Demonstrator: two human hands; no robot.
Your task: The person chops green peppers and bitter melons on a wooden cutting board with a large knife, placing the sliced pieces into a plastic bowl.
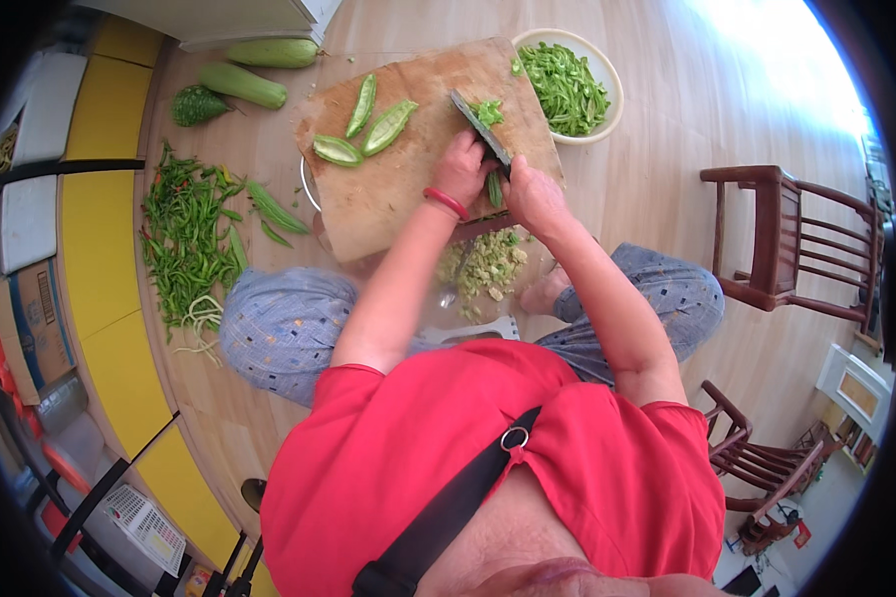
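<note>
My right hand grips the handle of a dark-bladed knife that lies slantwise over a wooden cutting board. My left hand, with a red bangle on its wrist, rests on the board just left of the blade, pressing a green gourd piece that shows between both hands. A few cut green slices lie by the blade's tip. Three halved gourd pieces lie on the board's far left part.
A white bowl of green slices stands beyond the board's right corner. Whole gourds and a pile of green chillies lie on the wooden floor to the left. Pale seeds and pith sit below the board. Wooden chairs stand right.
</note>
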